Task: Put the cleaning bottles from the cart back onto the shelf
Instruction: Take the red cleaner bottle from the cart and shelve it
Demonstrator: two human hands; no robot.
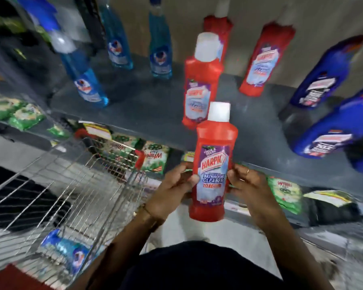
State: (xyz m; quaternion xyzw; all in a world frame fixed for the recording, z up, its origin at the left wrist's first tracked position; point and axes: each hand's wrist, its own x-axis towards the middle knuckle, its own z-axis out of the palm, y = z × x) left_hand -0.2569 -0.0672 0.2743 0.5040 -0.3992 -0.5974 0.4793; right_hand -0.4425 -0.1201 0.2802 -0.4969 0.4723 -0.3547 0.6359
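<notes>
The held red bottle [214,164] is upright, white cap up, label facing the camera, in front of the near edge of the grey shelf [147,109] and not yet on it. The left hand [172,189] grips its left side, with the fingers [192,178] curled partly closed onto the label. The right hand [247,185] grips the right side, its fingers likewise curled against the bottle body. Both hands are in contact with the bottle.

Status of the shelf:
- Three red bottles stand on it: one [199,84] just beyond the held bottle, one [262,61] further right, and one [218,28] at the far side.
- Three light blue bottles stand at the left: one near [86,82], two further back [117,45] [159,49].
- Dark blue bottles [321,76] stand at the right.

Status of the wire cart [71,176], left of the hands:
- One light blue item [71,250] lies in the near part of the basket. Blur prevents confirming whether it is a bottle.
- The remaining visible part of the basket shows no other product.

Assessment: the task appears mostly complete. The outstanding steps are to set the held red bottle on the shelf, probably in the open area beside the other red bottles, and then to handle the blue item in the cart if it belongs with the cleaning bottles.
</notes>
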